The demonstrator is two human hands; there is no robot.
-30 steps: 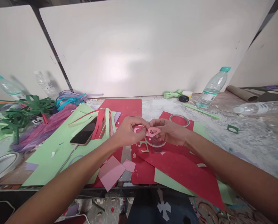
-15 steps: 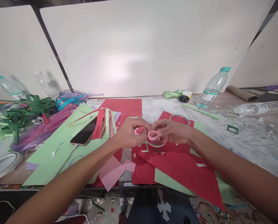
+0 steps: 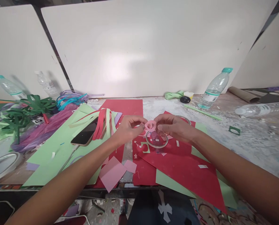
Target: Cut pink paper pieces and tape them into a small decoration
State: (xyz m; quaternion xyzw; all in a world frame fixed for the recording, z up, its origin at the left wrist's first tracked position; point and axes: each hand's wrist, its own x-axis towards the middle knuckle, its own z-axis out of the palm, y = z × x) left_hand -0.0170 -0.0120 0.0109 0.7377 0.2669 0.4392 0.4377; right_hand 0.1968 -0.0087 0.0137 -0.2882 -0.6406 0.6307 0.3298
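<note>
A pink paper ring (image 3: 150, 126) is edge-pinched by the left hand (image 3: 129, 128), presumably for visibility; beside this grip, what the right hand (image 3: 176, 127) holds cannot be told.

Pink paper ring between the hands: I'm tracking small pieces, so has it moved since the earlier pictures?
Yes: the pink paper ring has moved up and left in the picture, judged against the tape roll below it.

Pink paper ring (image 3: 150, 129) now higher, left hand (image 3: 131, 128) and right hand (image 3: 176, 127) fingertips farther apart.
</note>
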